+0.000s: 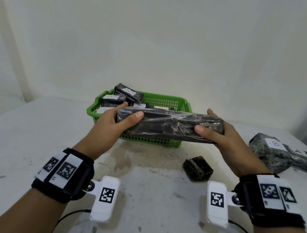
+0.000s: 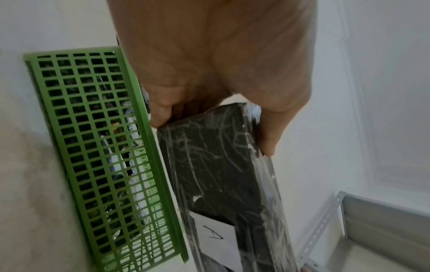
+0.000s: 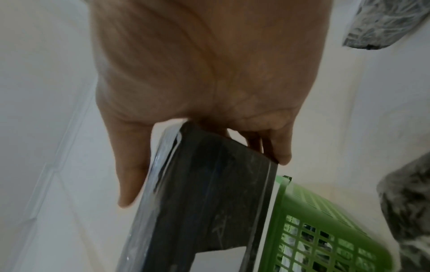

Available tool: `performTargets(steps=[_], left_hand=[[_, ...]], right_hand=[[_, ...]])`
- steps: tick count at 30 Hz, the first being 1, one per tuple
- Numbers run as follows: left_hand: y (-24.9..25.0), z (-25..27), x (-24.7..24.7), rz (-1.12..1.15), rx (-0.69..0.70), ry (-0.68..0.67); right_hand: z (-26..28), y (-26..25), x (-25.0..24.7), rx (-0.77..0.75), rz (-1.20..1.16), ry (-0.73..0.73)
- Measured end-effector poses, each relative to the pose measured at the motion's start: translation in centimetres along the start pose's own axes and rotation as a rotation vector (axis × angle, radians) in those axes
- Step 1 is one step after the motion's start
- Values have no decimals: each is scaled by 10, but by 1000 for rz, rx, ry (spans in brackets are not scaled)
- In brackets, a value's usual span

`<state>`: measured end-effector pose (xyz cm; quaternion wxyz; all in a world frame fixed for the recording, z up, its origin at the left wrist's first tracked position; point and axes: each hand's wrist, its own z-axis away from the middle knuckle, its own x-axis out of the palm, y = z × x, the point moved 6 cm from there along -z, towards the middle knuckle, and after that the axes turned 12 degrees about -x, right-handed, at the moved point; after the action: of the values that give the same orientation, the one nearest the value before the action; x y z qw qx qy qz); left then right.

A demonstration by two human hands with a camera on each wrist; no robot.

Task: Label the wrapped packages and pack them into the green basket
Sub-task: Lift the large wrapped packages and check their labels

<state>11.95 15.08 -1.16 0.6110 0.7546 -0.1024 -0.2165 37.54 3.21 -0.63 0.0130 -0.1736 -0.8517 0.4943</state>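
A long black package wrapped in clear film hangs level over the front wall of the green basket. My left hand grips its left end, thumb on top and fingers behind. My right hand grips its right end the same way. The left wrist view shows a white label marked A on the underside of the package, beside the basket's mesh wall. In the right wrist view the package runs down past the basket. Several labelled black packages lie inside the basket.
A small dark wrapped cube sits on the white table in front of the basket. Two labelled wrapped packages, marked B and A, lie at the right edge. A white wall stands close behind. A metal shelf frame shows at the right.
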Motion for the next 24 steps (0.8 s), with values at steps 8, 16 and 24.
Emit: performTargets(steps=[8,16,24], left_hand=[[-4,-2,-4,43,-13,-24],[1,2,-6,15,-7,-5],[-2,3,-3,-86,-6,45]], right_hand=[[-1,7,-4,17,-1,-1],[2,3,0,111,77,-52],[4,4,3,73,149,-26]])
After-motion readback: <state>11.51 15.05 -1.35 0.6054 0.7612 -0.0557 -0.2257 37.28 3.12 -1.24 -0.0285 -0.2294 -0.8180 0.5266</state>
